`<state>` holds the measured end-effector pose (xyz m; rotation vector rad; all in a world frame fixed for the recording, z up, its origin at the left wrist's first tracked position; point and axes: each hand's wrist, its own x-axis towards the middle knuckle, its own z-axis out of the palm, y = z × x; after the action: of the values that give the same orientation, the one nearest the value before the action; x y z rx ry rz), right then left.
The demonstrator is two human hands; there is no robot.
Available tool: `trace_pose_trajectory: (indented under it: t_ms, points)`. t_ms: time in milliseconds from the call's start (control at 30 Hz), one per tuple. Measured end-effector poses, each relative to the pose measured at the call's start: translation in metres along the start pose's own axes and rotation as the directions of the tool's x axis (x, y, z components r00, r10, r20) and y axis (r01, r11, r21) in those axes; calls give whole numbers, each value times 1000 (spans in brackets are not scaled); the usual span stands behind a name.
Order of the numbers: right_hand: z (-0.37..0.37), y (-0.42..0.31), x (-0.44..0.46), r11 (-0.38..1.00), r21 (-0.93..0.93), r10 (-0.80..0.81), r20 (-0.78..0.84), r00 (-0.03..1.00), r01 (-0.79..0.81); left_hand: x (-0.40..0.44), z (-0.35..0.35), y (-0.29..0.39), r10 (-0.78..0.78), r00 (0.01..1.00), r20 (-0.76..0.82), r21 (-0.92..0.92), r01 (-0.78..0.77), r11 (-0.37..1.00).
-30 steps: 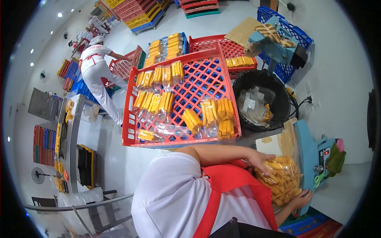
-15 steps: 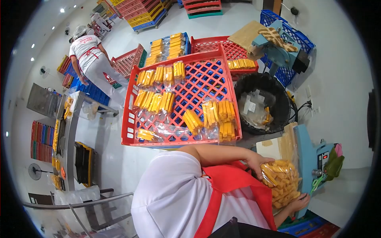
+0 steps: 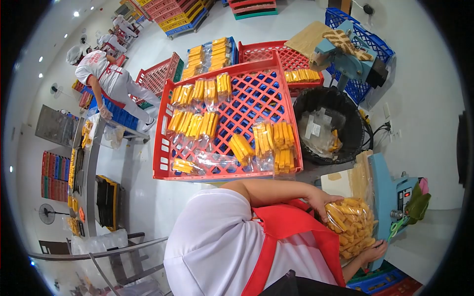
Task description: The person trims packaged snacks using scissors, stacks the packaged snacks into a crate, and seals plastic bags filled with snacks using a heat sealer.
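Observation:
A clear plastic bag (image 3: 351, 224) full of golden-yellow stick-shaped food pieces lies in front of my red apron, against a blue machine (image 3: 385, 197) with a small red display that looks like a bag sealer. My left hand (image 3: 323, 203) grips the bag's upper left side, its fingers curled over the plastic. At the lower right corner, my right hand (image 3: 374, 252) has its fingers closed on the bag's edge. Close beside it, green-handled scissors (image 3: 396, 228) hang on the machine. A pale board (image 3: 337, 182) sits next to the machine, just above the bag.
Left of the machine, a red crate (image 3: 165, 128) holds several packs of yellow sticks (image 3: 183, 122). A black-lined bin (image 3: 345, 118) contains plastic scraps. Behind it stands another blue machine (image 3: 340, 54). A co-worker (image 3: 108, 74) is beside a long metal table (image 3: 94, 167) at far left.
The co-worker at the left has leaned over, an arm reaching down to the metal table. Both my hands keep hold of the bag, which has barely shifted.

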<state>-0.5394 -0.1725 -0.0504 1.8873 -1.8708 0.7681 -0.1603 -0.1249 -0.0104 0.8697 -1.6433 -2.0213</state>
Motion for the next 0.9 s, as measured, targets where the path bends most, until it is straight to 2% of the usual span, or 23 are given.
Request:
trace_pose_trajectory:
  t_ms: [333, 633, 900]
  points:
    - [5, 5, -3, 999, -33, 6, -19, 1000, -7, -2, 3, 0, 28, 1000, -7, -80, -28, 996]
    - [1, 1, -1, 998, -50, 45, 22, 999, -43, -3, 2, 3, -8, 1000, 7, -70, 9, 997]
    - [-1, -4, -2, 997, -56, 50, 7, 999, -50, -1, 1, -2, 21, 1000, 16, -81, -20, 997]
